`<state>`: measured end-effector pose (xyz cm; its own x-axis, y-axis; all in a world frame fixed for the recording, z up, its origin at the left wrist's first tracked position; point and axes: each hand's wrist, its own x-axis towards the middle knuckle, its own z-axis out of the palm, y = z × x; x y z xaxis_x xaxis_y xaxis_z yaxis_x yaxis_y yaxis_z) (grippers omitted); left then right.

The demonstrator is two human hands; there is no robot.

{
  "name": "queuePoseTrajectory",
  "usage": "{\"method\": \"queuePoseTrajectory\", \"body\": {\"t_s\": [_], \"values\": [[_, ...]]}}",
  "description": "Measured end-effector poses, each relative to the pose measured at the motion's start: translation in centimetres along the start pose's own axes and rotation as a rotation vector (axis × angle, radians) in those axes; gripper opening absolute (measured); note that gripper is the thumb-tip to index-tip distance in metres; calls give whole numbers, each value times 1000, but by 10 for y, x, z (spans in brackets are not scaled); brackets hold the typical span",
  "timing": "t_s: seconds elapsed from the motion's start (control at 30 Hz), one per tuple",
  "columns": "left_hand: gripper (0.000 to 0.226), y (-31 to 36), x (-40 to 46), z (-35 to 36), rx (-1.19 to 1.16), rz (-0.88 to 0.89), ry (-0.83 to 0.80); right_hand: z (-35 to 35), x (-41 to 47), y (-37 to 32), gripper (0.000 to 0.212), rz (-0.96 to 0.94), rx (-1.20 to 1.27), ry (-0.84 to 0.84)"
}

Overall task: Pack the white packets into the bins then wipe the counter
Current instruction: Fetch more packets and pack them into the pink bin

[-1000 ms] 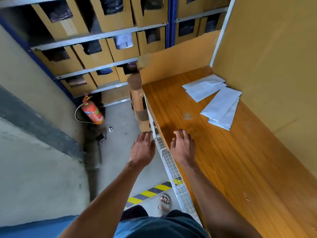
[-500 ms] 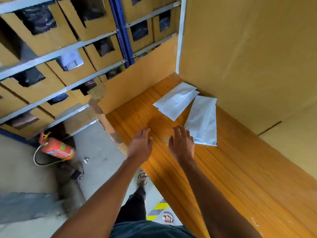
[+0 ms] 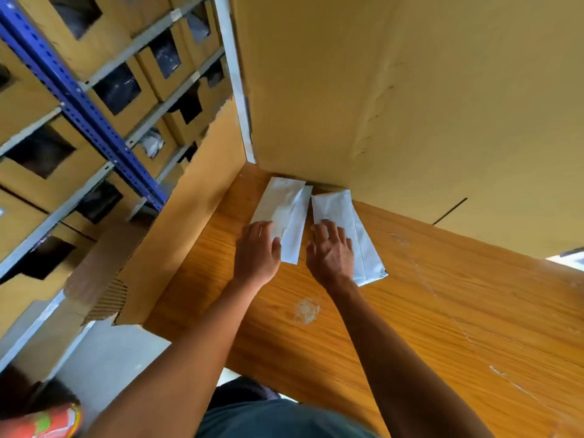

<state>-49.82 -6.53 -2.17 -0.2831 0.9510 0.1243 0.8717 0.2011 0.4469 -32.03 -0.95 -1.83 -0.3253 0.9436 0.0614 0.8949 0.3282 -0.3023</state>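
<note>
Near the frame's centre, in the far corner of the bench (image 3: pixel 410 327): two overlapping pairs of white packets, left pair (image 3: pixel 281 210) and right pair (image 3: pixel 338 210), lying flat against the cardboard wall (image 3: pixel 379 90). Left hand (image 3: pixel 257 254) laid palm-down on the near end of the left pair, fingers nearly straight, nothing pinched or lifted yet. Right hand (image 3: pixel 330 254) likewise spread flat on the right pair, fingers a little apart, pressing rather than gripping.

Judged step: gathering the packets off the bench before carrying them to the bins. Best done by sliding each pair toward the near edge or toward each other, squaring the overlapped sheets into one stack, then getting a thumb under an edge; thin flat packets on smooth wood likely resist a straight pinch. Risk of the lower packet slipping out and staying behind.

Upper left of the frame: cardboard bins (image 3: pixel 164 67) ranked on a rack with a blue upright (image 3: pixel 79 99), most showing dark wrapped contents through front cut-outs, one bin lower down (image 3: pixel 151 143) holding something pale. Pale smudge (image 3: pixel 306 309) on the bench below the hands, left for the wiping.
</note>
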Motion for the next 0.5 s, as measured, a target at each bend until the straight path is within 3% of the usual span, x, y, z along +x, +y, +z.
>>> {"method": "queuePoseTrajectory", "body": {"t_s": [0.2, 0.5], "values": [[58, -15, 54, 13, 64, 64, -108, 10, 22, -3, 47, 94, -87, 16], [74, -30, 104, 33, 80, 93, -317, 28, 52, 13, 79, 183, -142, -88]]}}
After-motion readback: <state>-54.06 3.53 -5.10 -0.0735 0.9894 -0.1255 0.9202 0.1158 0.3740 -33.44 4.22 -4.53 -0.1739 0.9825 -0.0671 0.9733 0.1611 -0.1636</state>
